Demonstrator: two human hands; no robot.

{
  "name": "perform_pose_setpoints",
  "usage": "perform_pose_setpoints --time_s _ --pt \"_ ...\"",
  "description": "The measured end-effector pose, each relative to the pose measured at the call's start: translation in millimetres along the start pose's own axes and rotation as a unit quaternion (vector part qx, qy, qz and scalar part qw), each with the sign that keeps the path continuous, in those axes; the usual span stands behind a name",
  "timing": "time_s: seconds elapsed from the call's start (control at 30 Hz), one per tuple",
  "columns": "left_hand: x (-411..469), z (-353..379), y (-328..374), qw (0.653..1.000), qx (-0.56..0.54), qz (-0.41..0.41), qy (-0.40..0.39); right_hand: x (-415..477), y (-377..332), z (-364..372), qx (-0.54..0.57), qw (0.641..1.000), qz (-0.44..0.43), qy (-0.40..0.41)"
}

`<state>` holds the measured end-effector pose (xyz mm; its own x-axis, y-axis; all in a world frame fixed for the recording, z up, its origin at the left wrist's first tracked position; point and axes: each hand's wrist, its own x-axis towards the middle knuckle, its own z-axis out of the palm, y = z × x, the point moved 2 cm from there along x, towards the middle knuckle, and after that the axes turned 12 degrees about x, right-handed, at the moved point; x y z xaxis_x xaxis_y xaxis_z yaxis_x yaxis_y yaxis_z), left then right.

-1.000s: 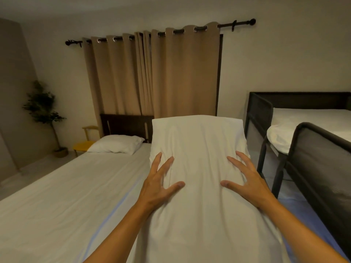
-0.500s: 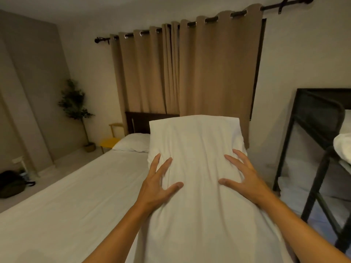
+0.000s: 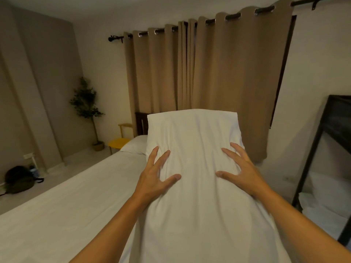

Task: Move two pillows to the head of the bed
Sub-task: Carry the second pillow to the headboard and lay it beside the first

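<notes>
A long white pillow (image 3: 197,141) fills the middle of the head view, held lengthwise in front of me above the bed (image 3: 62,211). My left hand (image 3: 154,177) presses its left side with fingers spread, and my right hand (image 3: 242,171) grips its right side the same way. A second white pillow (image 3: 135,146) lies at the head of the bed on the left, partly hidden behind the carried one. The dark headboard (image 3: 141,123) shows just above it.
Beige curtains (image 3: 209,76) hang behind the headboard. A yellow chair (image 3: 119,142) and a potted plant (image 3: 86,109) stand left of the bed. A dark bag (image 3: 19,179) lies on the floor at the left. A black bunk frame (image 3: 326,149) stands on the right.
I have moved closer to the head of the bed and turned left; the bunk slid toward the right edge, the bag came into view. Both hands keep the same hold on the pillow.
</notes>
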<state>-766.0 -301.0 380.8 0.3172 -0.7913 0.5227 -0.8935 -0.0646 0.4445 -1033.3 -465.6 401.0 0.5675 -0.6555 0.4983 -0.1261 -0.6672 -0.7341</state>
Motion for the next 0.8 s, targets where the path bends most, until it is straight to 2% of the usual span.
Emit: perform_pose_setpoints --time_s 0.33,0.8 --pt "119 91 5 1.0 -0.013 0.017 0.008 88 101 -48 0.001 1.0 0.0 0.017" --pt "310 274 85 0.998 -0.03 0.044 -0.027 204 273 -202 -0.009 0.999 0.031 0.044"
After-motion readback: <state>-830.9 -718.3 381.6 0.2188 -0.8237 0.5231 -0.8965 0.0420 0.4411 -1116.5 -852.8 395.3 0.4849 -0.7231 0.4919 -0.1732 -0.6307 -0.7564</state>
